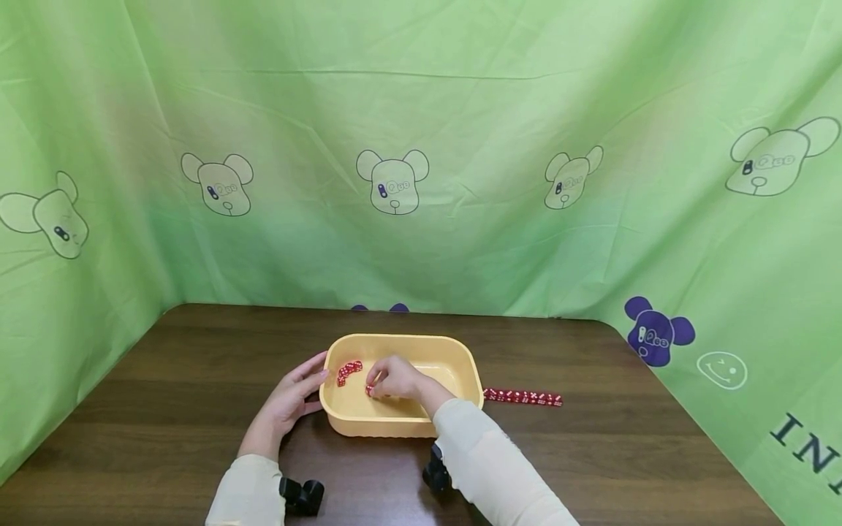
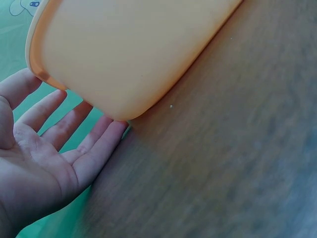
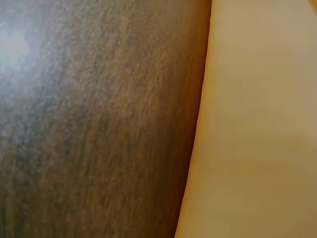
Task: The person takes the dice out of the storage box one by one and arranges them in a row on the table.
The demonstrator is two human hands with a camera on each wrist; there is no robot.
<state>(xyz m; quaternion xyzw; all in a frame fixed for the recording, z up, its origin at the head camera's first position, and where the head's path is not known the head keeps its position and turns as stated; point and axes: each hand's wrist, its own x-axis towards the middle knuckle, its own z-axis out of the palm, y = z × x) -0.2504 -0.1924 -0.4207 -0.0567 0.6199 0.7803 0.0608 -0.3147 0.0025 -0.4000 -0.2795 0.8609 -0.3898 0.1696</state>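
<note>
Reaching into the yellow tub (image 1: 460, 358) on the desk (image 1: 164, 409), the right hand (image 1: 393, 380) pinched red dice (image 1: 370, 391) near its bottom; the left hand (image 1: 292, 398), fingers straight, touched the tub's left wall. More red dice lay in a row (image 1: 522, 397) just right of the tub.

Dark wood table (image 1: 197, 409): yellow tub (image 1: 460, 361), red dice row (image 1: 522, 397).

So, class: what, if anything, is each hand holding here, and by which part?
The right hand pinches red dice inside the yellow tub; where on them cannot be told. The left hand holds nothing, open fingers against the tub's left wall.
</note>
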